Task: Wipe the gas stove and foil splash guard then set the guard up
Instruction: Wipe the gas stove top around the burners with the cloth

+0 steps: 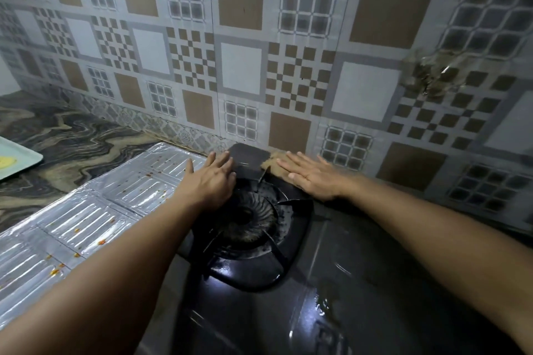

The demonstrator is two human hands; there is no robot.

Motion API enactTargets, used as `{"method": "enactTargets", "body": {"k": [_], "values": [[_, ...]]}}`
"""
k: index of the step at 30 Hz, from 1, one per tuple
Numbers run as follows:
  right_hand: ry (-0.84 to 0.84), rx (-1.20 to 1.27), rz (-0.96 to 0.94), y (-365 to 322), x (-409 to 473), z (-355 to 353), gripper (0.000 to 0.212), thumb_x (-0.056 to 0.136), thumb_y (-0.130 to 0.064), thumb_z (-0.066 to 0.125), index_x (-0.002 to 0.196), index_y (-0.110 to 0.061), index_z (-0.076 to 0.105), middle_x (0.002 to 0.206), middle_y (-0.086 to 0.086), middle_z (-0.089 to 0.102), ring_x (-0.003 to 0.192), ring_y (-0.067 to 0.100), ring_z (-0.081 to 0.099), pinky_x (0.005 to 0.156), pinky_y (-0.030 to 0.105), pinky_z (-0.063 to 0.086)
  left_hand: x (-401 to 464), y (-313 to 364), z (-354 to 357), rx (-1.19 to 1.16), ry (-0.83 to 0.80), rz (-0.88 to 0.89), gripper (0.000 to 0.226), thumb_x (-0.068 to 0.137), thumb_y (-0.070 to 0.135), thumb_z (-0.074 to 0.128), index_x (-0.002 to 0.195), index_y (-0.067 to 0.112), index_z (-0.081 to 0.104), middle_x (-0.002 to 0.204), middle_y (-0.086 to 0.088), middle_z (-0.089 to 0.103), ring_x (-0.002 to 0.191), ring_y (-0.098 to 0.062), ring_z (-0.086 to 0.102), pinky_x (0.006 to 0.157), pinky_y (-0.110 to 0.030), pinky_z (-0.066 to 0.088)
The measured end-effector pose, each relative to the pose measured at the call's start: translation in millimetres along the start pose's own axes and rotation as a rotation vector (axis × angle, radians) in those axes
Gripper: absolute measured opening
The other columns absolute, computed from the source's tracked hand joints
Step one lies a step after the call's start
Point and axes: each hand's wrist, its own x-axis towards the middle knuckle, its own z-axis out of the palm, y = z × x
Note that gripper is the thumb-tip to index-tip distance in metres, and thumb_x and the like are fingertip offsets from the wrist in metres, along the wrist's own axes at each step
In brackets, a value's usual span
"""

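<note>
The black glass gas stove (331, 268) fills the lower middle, its burner and pan support (248, 216) at the centre. My left hand (210, 179) rests palm down on the stove's back left edge beside the burner, fingers spread, holding nothing. At the stove's back edge my right hand (311, 176) lies flat on a brown cloth (271, 166), fingers stretched, pressing it down. The foil splash guard (86, 216) lies flat on the counter left of the stove, dotted with orange food spots.
A patterned tiled wall stands right behind the stove, with a greasy splash mark (432, 75) at the upper right. A pale tray (14, 158) sits at the left edge on the marbled counter (72, 135). Wet patches (323, 305) shine on the stove's front.
</note>
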Motion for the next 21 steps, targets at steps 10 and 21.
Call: {"method": "enactTargets", "body": {"k": [10, 21], "values": [[-0.057, 0.021, 0.332, 21.4, -86.5, 8.2, 0.057, 0.103, -0.048, 0.008, 0.154, -0.03, -0.009, 0.162, -0.002, -0.016, 0.149, 0.023, -0.013, 0.117, 0.059, -0.009, -6.9, 64.9, -23.0, 0.057, 0.04, 0.002, 0.063, 0.1, 0.043, 0.019, 0.152, 0.008, 0.013, 0.162, -0.006, 0.006, 0.15, -0.025, -0.003, 0.116, -0.061, -0.003], [0.052, -0.004, 0.035, -16.4, -139.8, 26.8, 0.056, 0.105, -0.039, 0.019, 0.155, -0.027, -0.002, 0.161, -0.007, -0.013, 0.148, 0.01, -0.014, 0.12, 0.042, -0.011, -4.9, 132.9, 7.5, -0.069, -0.064, 0.085, 0.064, 0.099, 0.037, 0.017, 0.153, 0.007, 0.0, 0.161, -0.014, -0.011, 0.148, -0.028, -0.016, 0.117, -0.051, -0.013]]}}
